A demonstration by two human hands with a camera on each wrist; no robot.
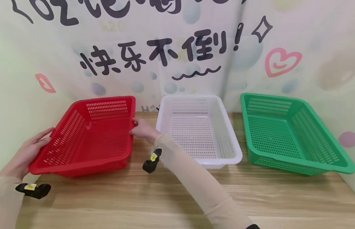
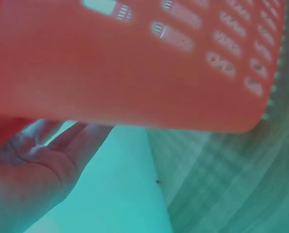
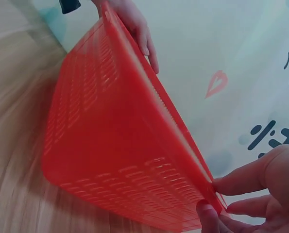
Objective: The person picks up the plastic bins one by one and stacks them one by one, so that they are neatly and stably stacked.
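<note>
A red plastic basket [image 1: 105, 136] stands at the left of the table, tilted in the head view. My right hand [image 1: 143, 128] pinches its right rim, and the right wrist view shows that hand's thumb and fingers [image 3: 241, 182] on both sides of the edge. Along the opposite rim lies my left hand [image 1: 27, 156], its fingers fairly straight against the outside. In the left wrist view, the left palm [image 2: 37, 170] faces up beneath the red rim, which hides part of the fingers. A white basket [image 1: 235, 156] sits beside the right forearm.
Farther right stands a green basket [image 1: 300, 165]. All three baskets are near the back wall [image 1: 154, 82], which carries a printed cloth. Wooden tabletop [image 1: 108, 203] runs along the front. The left side wall [image 1: 17, 105] is close to my left hand.
</note>
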